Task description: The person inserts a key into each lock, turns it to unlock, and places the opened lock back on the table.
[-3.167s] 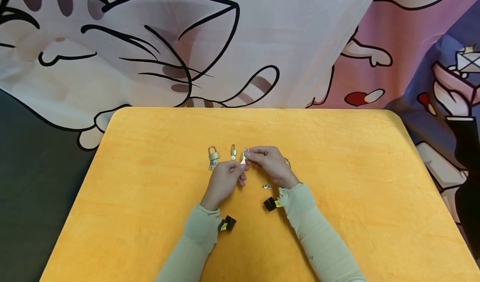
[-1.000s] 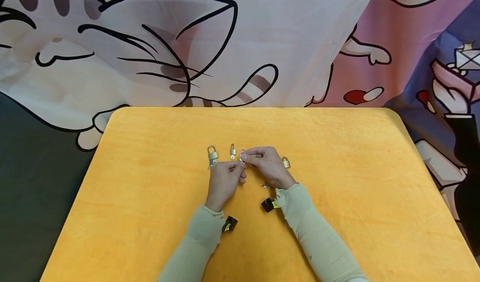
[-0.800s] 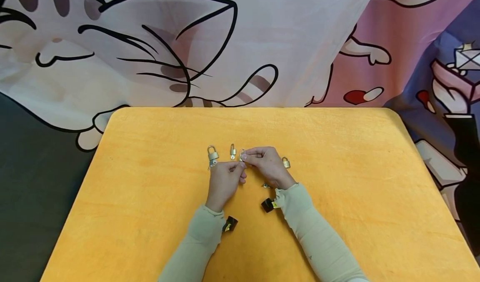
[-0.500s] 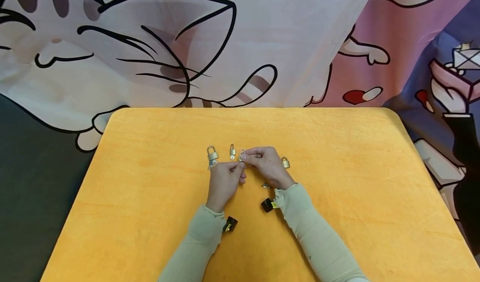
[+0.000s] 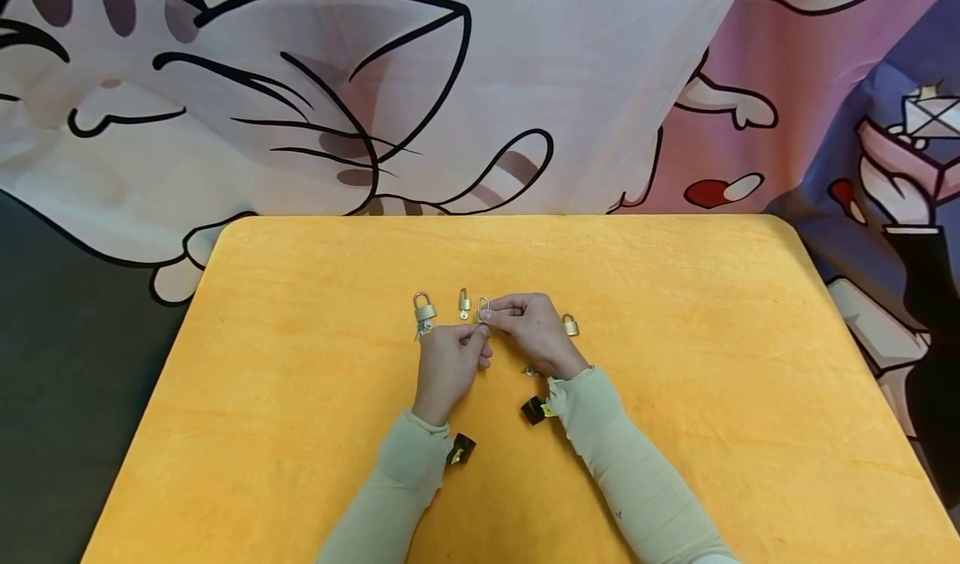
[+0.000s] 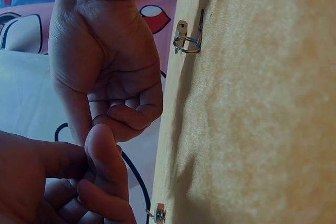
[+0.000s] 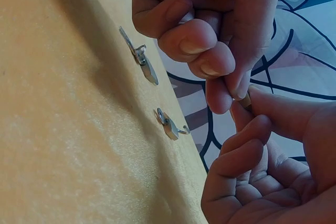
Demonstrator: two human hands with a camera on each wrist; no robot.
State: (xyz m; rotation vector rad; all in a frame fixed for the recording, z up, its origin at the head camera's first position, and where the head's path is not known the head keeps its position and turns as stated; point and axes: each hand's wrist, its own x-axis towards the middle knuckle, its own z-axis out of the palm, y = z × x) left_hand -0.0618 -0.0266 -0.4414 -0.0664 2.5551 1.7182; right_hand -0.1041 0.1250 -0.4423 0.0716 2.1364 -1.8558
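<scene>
My right hand point(image 5: 534, 324) pinches a small brass padlock point(image 5: 483, 305) between thumb and index finger, its shackle standing up past the fingertips. My left hand point(image 5: 450, 362) meets it from below, thumb and bent index finger pinching a small key that the fingers now cover. In the right wrist view only a sliver of the brass padlock point(image 7: 245, 100) shows where the fingertips of both hands meet. To the left on the table lie a larger padlock point(image 5: 424, 309) with keys on it and a slim small padlock point(image 5: 465, 304).
Another small brass padlock point(image 5: 571, 325) lies right of my right hand. Loose keys on a ring point(image 6: 187, 43) rest near my right wrist. The yellow table point(image 5: 675, 297) ends at a printed cloth point(image 5: 585, 89) behind.
Since the earliest frame, the hands have drawn the key and padlock together, hiding the key. The padlock on the right has come into fuller view. Over the last second, the hands barely move.
</scene>
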